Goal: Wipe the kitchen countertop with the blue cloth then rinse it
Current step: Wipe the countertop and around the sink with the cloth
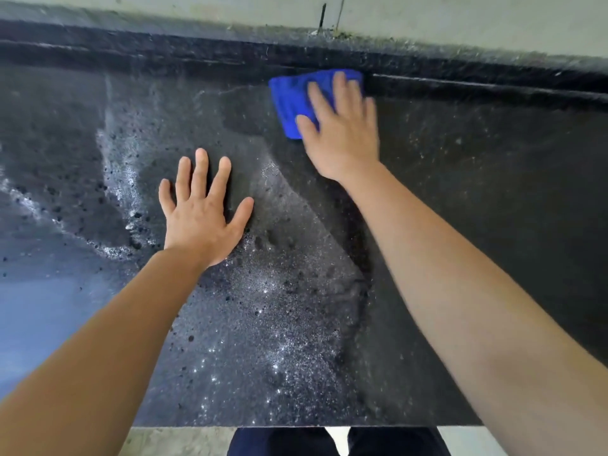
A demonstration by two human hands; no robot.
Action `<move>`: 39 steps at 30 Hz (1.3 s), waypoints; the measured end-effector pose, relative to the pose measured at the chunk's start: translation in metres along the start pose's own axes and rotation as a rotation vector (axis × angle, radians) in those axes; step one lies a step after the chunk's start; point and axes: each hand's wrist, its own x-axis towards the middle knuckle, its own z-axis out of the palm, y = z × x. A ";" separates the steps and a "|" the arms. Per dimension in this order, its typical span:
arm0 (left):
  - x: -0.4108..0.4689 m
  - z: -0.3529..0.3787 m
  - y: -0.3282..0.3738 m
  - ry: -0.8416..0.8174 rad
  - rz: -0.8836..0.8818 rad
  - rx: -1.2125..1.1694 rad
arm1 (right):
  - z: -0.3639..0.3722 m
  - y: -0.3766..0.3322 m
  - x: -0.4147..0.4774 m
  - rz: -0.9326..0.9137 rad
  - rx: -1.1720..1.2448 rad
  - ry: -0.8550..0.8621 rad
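A dark speckled stone countertop (460,192) fills the view, with wet streaks and droplets across its middle and left. The blue cloth (291,97) lies folded flat near the back edge, just right of centre. My right hand (340,133) presses down on the cloth with straight fingers spread over its right half; the hand looks motion-blurred. My left hand (200,212) rests flat on the wet counter, fingers spread, to the lower left of the cloth and apart from it.
A low raised black lip (164,51) runs along the back of the counter below a pale wall (460,18). The counter's front edge (296,426) is near my legs, with pale floor below.
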 end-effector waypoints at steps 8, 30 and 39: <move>0.000 0.007 0.001 0.010 -0.001 0.029 | -0.026 0.128 0.000 0.609 0.077 -0.005; -0.001 -0.006 0.010 -0.103 -0.076 0.131 | 0.021 0.105 -0.170 -0.309 0.016 -0.073; 0.002 -0.006 0.006 -0.046 -0.042 0.114 | 0.030 0.090 -0.190 -0.418 -0.016 -0.102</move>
